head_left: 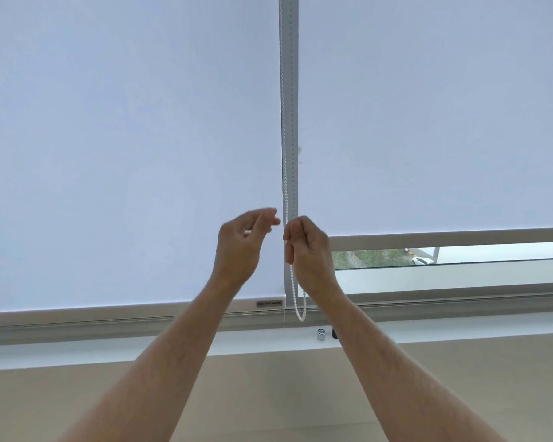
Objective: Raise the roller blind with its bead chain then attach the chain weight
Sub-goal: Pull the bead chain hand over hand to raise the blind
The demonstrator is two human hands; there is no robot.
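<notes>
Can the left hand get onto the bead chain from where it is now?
Probably yes. The left hand is open, fingertips just left of the bead chain, with nothing between them. The right hand is closed on the chain at about the same height, so the strand above its fist looks free.

indoor room, roller blinds (125,138), window sill (109,352)

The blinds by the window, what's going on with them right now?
A person is working the bead chain between two roller blinds. The right hand is closed around the chain; the left hand is open just beside it, not gripping. The left blind hangs nearly to the sill, the right blind somewhat higher. A small metal cylinder, possibly the chain weight, sits unattached on the sill.
</notes>
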